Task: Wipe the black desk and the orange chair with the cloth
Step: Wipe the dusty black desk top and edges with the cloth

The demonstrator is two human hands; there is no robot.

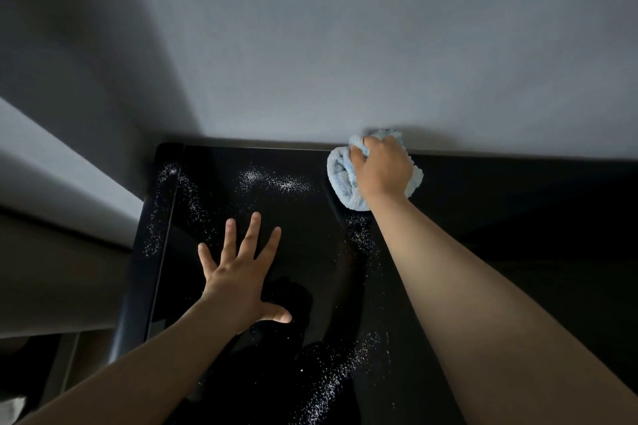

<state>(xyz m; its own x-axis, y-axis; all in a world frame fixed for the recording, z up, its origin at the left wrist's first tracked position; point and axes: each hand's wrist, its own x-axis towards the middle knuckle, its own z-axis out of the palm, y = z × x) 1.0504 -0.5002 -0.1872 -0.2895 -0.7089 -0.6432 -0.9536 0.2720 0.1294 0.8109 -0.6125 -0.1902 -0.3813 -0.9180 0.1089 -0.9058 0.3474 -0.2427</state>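
- Here, the fingers (361,148) of the right hand (383,171) are curled into the cloth (340,179) and grip it as a bunched wad, with the palm pressing it down.
- The cloth is pale blue and fluffy. It looks soft, light and easy to squash, so a whole-hand hold over the top of the bundle suits it best, and it will probably fold or unroll if held only by an edge.
- It bulges out on both sides of the hand and beyond the knuckles. Its underside lies on the surface (500,217), at the far edge and close against the wall (345,45).
- The left hand (238,276) holds nothing. Its fingers are straight and spread, and the palm is laid flat on the surface, well apart from the cloth, probably as a brace.
- The surface is black, glossy and hard, so the cloth should glide across it easily.
- White specks (272,181) are scattered in patches to the left of the cloth, along the left edge and nearer the person, so much wiping remains.
- The orange chair is not in view.
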